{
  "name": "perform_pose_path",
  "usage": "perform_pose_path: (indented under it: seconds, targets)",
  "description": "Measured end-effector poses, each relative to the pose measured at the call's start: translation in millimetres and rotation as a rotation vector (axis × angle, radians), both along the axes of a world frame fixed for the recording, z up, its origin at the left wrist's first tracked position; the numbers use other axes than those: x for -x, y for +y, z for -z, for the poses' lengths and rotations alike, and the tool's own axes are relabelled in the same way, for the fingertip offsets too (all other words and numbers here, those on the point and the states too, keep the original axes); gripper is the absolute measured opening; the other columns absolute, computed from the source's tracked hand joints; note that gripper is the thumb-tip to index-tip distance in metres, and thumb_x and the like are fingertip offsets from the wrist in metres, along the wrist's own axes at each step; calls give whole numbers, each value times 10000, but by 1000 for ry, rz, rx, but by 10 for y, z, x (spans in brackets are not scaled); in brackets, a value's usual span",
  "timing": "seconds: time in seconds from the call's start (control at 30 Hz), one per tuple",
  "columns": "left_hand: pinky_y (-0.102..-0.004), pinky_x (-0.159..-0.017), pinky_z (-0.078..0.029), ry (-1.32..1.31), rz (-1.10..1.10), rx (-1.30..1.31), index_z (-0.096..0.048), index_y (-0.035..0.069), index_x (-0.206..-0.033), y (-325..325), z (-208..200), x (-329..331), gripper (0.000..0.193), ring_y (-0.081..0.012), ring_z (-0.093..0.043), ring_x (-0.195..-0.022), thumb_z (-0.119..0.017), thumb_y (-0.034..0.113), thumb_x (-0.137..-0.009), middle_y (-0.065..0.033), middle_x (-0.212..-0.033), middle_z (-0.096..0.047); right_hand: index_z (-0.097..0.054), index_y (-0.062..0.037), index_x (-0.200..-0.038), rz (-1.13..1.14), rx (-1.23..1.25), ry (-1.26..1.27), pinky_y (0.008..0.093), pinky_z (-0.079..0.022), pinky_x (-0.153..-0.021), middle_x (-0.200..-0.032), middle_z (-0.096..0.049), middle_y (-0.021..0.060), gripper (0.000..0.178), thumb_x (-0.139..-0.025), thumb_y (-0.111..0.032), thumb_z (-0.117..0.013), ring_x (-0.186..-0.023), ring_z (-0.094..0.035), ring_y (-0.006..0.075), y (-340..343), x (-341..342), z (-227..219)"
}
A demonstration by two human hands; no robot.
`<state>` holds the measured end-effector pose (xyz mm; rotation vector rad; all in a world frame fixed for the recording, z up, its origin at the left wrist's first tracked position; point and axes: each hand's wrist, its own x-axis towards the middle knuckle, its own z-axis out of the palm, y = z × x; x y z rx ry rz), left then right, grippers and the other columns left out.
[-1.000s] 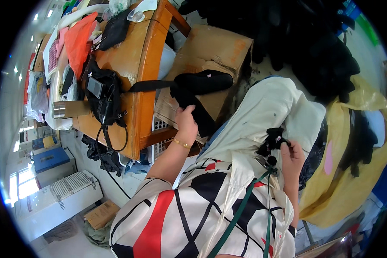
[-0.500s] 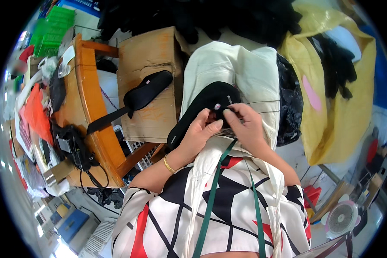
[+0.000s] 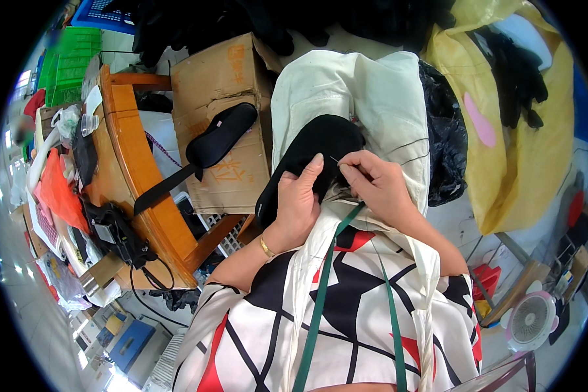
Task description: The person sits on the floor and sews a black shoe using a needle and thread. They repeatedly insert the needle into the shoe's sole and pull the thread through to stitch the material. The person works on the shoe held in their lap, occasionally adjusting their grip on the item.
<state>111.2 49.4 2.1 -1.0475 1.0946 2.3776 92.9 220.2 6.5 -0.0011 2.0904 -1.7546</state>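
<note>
On my lap, over a cream-white cloth [image 3: 382, 85], lies a black slipper-shaped piece [image 3: 325, 140] with its smooth side facing up. My left hand [image 3: 298, 199] grips it at the near right edge, thumb on top and the other fingers hidden below. Between thumb and forefinger, my right hand [image 3: 380, 186] pinches a thin sewing needle [image 3: 334, 159], its tip pointing at the black piece. A dark thread [image 3: 408, 144] trails across the cloth to the right of that hand.
Another black slipper [image 3: 219, 140] rests on a cardboard box [image 3: 242, 72] at the left, beside a wooden chair [image 3: 134, 157]. A black plastic bag [image 3: 447, 144] and an open yellow sack [image 3: 503, 189] stand at the right. A white fan [image 3: 531, 319] is at lower right.
The black piece has been turned so its small pale ornament no longer shows. My hands have moved apart; the left thumb now lies on top and the needle has come into sight.
</note>
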Motion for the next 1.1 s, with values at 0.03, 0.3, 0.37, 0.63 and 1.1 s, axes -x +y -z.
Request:
perform_pose_path:
  seconds: [0.03,0.3,0.37,0.63,1.1]
  targets:
    - [-279,-897,-502,58,9,-30,-667,11,-1150,30,-48,15,238,-119,-651,-973,-680,142,-952,-52,-1086,-709,-652,-14,-1045,-14,-26,-14,245,-445,-565,-692,-614,37,112,-944,-50,-620,-606,-549,69,-16,21,-41]
    - [-285,-915,-500,76,51,-38,-663,22,-1164,21,-27,35,252,-124,-648,-1003,-693,127,-938,-45,-1117,-701,-638,-16,-1016,-81,-127,35,323,-443,-520,-623,-591,110,119,-913,-67,-605,-522,-565,192,2,51,-111]
    - [-283,-914,-500,76,63,-55,-663,26,-1167,12,-16,33,252,-122,-648,-1003,-692,131,-939,-42,-1116,-701,-641,-14,-1022,-78,-122,-7,334,-446,-523,-628,-593,119,129,-914,-71,-599,-522,-568,207,-3,45,-121]
    - [-273,-883,-509,48,72,-49,-669,36,-1147,-11,-13,27,232,-115,-651,-988,-691,141,-942,-34,-1103,-702,-655,-3,-1043,-81,-114,48,267,-415,-523,-633,-579,59,147,-909,-54,-619,-539,-498,91,3,30,-72]
    - [-264,-847,-521,143,92,49,-687,-13,-1103,59,-36,-28,184,-102,-660,-947,-660,95,-957,-52,-1067,-711,-554,-21,-895,-6,-89,126,341,-445,-517,-631,-582,120,80,-915,-73,-611,-523,-566,225,-132,13,78]
